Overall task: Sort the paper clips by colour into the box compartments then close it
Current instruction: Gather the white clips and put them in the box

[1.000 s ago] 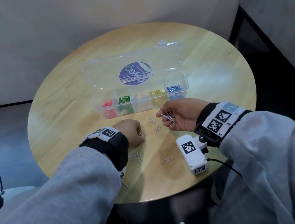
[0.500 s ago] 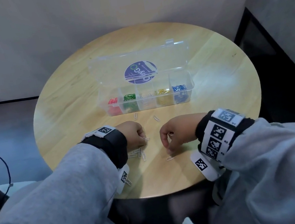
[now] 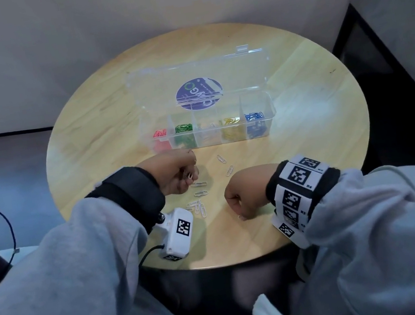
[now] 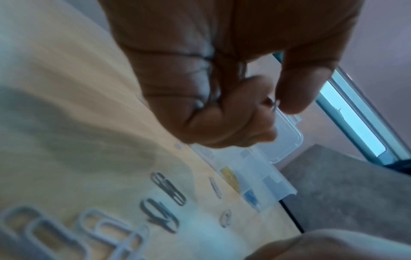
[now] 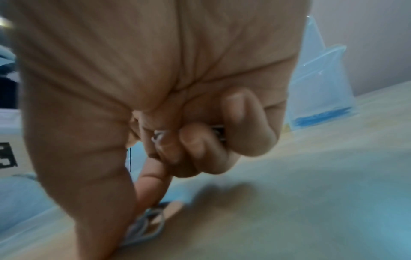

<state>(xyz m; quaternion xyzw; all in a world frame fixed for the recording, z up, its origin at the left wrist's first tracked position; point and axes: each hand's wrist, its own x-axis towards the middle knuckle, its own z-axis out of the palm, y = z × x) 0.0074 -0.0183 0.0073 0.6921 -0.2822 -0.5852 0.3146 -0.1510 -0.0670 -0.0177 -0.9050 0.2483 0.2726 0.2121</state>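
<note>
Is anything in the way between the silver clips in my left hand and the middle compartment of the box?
Nothing visible. The left hand holds silver clips just in front of the box; its lid stands open behind, and the middle compartment is uncovered.

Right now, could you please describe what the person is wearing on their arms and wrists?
Both arms wear loose light-grey fleece sleeves over black cuffs. The right wrist carries a white band printed with black square markers. A small white camera box with a marker and a black cable hangs under the left wrist.
</note>
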